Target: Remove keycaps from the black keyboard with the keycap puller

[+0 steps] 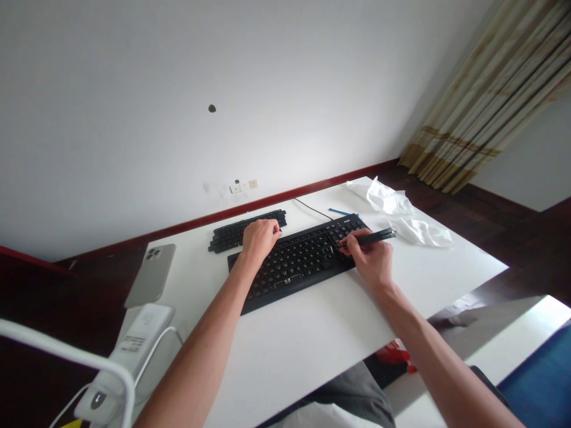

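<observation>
A black keyboard (307,261) lies at a slant on the white table, with most of its keycaps off and the bare key sockets showing. Behind its left part, loose black keycaps (227,235) are laid out in rows. My left hand (261,239) is closed in a pinch over the gap between those rows and the keyboard's upper edge; a tiny dark bit shows at the fingertips, too small to name. Over the number pad, my right hand (372,261) grips a slim black pen-like tool (377,236), its rear end pointing right. The fingers partly hide its working end.
Crumpled white plastic bags (388,199) lie at the table's far right, near a thin blue stick (341,211). On the left are a phone (154,273) and a white power strip (129,351) with cables. The keyboard's cord (312,209) runs toward the wall.
</observation>
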The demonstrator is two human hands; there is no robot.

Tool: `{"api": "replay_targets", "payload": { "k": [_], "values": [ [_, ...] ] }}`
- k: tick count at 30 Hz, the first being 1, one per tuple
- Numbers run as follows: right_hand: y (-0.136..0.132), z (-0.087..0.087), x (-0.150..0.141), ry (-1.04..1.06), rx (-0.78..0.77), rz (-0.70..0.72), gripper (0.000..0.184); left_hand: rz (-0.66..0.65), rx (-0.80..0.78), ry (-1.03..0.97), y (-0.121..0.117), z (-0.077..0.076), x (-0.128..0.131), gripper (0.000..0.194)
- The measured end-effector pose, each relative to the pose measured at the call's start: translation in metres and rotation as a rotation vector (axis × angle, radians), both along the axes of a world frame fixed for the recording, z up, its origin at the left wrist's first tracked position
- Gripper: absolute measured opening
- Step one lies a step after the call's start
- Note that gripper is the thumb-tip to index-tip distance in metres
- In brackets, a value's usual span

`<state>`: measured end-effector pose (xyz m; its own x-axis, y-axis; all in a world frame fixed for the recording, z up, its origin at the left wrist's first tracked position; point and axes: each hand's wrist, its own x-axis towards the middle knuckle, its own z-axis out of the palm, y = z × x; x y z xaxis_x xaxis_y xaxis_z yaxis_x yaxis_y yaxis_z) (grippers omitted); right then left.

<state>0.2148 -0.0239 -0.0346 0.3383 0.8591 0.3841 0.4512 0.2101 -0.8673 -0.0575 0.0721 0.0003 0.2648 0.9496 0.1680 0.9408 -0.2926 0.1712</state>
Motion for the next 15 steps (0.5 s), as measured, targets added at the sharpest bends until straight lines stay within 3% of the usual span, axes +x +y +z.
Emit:
{"api": "replay_targets", "payload": {
  "k": [15],
  "values": [
    [-0.001,0.0024,0.0002,-0.02,-0.01,0.0,0.022,0.028,0.019,0.025,0.003,-0.0055,-0.0019,0.014]
  ]
}}
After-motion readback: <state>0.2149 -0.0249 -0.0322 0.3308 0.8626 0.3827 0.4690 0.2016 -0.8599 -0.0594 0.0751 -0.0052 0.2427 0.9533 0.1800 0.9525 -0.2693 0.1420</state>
